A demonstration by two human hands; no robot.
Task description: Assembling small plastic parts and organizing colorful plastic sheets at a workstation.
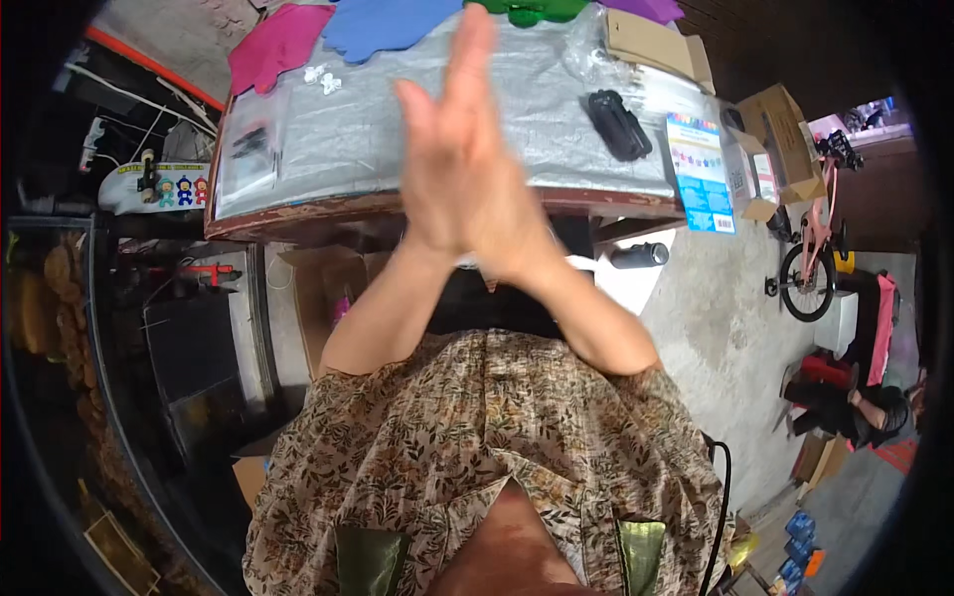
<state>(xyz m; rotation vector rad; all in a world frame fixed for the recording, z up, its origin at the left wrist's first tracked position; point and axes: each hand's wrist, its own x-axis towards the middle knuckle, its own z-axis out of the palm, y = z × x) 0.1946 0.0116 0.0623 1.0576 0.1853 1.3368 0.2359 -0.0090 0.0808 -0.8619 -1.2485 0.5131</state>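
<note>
My left hand (429,184) and my right hand (500,194) are pressed palm to palm above the near part of the table. Their fingers stretch out toward the far side, a little blurred by motion. One thumb stands apart on the left. Nothing shows between the palms, though their inner faces are hidden. Beyond the fingertips lie a pink flat piece (278,45), a blue one (388,25), a green one (532,10) and a purple one (641,9). Small white pieces (323,79) sit below the pink and blue ones.
The table (353,149) has a grey cover. On it are a clear bag (253,149) at left, a black case (618,126), an opened cardboard packet (656,45) and a blue printed package (701,169) at right. A dark bottle (639,255) lies beyond the edge. Another person (865,407) sits at far right.
</note>
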